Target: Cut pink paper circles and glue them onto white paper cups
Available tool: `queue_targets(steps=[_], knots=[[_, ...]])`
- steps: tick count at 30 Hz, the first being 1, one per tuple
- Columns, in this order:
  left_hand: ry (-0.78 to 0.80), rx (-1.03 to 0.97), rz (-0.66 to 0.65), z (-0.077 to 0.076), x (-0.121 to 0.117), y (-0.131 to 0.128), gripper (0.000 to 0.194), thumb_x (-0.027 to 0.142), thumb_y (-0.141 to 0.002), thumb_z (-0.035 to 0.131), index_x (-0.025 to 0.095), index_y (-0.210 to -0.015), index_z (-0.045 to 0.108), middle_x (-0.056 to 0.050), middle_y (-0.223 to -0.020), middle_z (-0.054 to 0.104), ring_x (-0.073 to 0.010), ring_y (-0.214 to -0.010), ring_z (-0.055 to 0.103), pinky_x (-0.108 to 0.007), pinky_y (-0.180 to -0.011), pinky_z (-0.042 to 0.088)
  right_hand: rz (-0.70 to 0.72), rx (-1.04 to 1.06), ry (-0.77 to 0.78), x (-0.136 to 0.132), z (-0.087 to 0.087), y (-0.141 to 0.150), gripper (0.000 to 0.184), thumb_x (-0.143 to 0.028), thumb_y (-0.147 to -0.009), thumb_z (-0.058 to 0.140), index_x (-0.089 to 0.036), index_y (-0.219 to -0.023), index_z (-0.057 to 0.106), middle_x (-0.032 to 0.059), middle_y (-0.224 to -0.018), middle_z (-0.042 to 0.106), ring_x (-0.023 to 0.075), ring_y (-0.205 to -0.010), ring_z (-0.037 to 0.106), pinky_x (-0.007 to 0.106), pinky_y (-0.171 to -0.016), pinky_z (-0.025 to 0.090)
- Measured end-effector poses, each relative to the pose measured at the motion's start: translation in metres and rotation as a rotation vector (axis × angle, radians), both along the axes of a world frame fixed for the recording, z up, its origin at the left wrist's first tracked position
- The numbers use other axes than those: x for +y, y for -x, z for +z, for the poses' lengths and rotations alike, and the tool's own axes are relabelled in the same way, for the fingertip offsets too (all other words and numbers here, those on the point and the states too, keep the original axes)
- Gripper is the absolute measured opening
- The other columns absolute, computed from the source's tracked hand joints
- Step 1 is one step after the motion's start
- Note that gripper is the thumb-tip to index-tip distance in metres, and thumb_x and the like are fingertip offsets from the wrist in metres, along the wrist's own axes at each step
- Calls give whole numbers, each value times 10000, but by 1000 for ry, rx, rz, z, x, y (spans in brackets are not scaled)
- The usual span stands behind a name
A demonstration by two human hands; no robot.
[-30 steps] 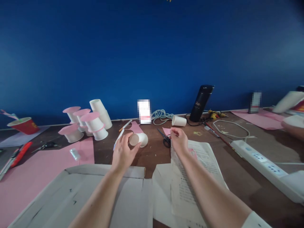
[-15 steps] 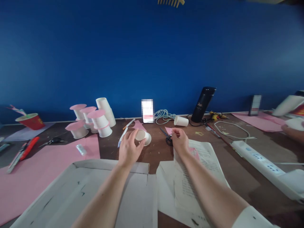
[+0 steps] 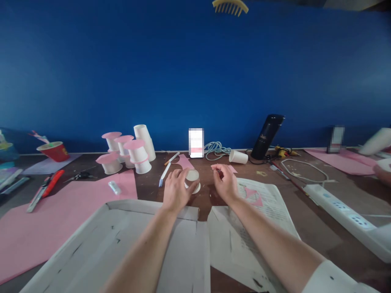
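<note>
My left hand (image 3: 176,190) has its fingers and thumb closed around a white paper cup (image 3: 192,176), which stands base up on the brown table. To the right of the cup is my right hand (image 3: 226,184), raised a little, thumb and fingers pinched together. Whatever it may hold is too small to make out, and a dark patch shows beneath the fingers. A pink paper scrap (image 3: 233,169) lies just behind that hand. Another pink scrap (image 3: 185,162) lies beyond the cup, beside a white pen (image 3: 165,174).
At the left, several paper cups with pink discs (image 3: 136,152) are stacked near a utility knife (image 3: 45,190) on pink paper (image 3: 79,203). A cardboard box lid (image 3: 122,240) lies in front. Rightward are a tipped cup (image 3: 238,157), black flask (image 3: 267,136), power strip (image 3: 339,211) and another person's hand (image 3: 383,175).
The view has shifted slightly left, so most things appear further right. My right hand has moved left toward the cup, over where the scissors lay. My left hand stays on the cup.
</note>
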State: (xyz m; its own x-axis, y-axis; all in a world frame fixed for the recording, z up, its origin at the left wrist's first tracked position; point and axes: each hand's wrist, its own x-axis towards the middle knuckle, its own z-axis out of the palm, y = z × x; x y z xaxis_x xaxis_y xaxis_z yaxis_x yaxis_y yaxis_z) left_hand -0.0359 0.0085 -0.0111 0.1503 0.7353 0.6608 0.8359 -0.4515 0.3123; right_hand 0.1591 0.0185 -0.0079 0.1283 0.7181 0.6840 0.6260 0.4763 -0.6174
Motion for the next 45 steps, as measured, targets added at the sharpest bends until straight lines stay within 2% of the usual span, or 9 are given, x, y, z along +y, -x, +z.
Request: queue_targets(steps=[3,8,13,19,25,29,36,41,45], knots=[[46,4,10,-1,0,-1,478,493,-841,593,191,-1212,592,-129,-1091,637,-289,-1028,589,-445,-904,472,71,-19,26,0,6,9,193,-183,-838,471,-200,-920,645,76,-942,689,207,-852,640,322,-725,522],[90,6,-8,1,-1,-2,506,510,-846,575,182,-1231,578,-145,-1113,632,-305,-1068,574,-453,-923,461,119,-27,169,2,9,19,207,-193,-825,480,-205,-938,654,75,-962,694,217,-857,640,353,-755,517],[97,-55,-20,4,-4,-1,510,517,-885,517,173,-1259,547,-148,-1112,631,-297,-1062,578,-455,-919,463,103,87,186,2,-5,28,245,-293,-845,509,-186,-1031,627,96,-997,677,231,-905,637,371,-777,519],[171,-226,8,7,-6,0,504,533,-915,451,178,-1259,549,-136,-1159,635,-268,-1078,583,-432,-918,472,85,200,155,-1,-18,28,305,-312,-863,502,-167,-1121,573,108,-1029,646,189,-770,615,363,-761,517],[262,-442,143,0,1,6,491,543,-904,453,155,-1165,602,-132,-1063,670,-243,-986,627,-417,-879,497,119,182,155,-1,-18,25,265,-356,-897,491,-179,-1066,595,99,-1002,648,184,-770,612,352,-769,509],[279,-448,226,-6,2,7,473,533,-895,462,141,-1104,624,-135,-1013,683,-262,-970,630,-437,-882,494,151,200,185,1,-20,26,255,-348,-889,493,-182,-1053,598,103,-1003,659,190,-778,620,353,-757,521],[231,-330,312,-13,-22,10,406,501,-877,514,170,-1085,623,-130,-1025,680,-286,-991,618,-480,-911,467,202,206,171,0,-20,25,218,-279,-855,486,-185,-1011,606,111,-1003,664,220,-905,636,360,-798,527],[224,-338,307,-15,-44,19,371,482,-869,533,191,-1084,611,-112,-1015,676,-267,-976,623,-461,-895,481,221,214,180,-2,-20,26,218,-267,-843,489,-186,-1003,614,109,-994,670,223,-899,640,359,-795,526],[196,-357,298,-11,-49,28,378,473,-879,510,177,-1090,614,-116,-1008,667,-250,-975,614,-424,-874,497,238,207,172,-4,-19,26,224,-254,-841,477,-182,-999,618,107,-999,671,221,-913,637,353,-809,519]])
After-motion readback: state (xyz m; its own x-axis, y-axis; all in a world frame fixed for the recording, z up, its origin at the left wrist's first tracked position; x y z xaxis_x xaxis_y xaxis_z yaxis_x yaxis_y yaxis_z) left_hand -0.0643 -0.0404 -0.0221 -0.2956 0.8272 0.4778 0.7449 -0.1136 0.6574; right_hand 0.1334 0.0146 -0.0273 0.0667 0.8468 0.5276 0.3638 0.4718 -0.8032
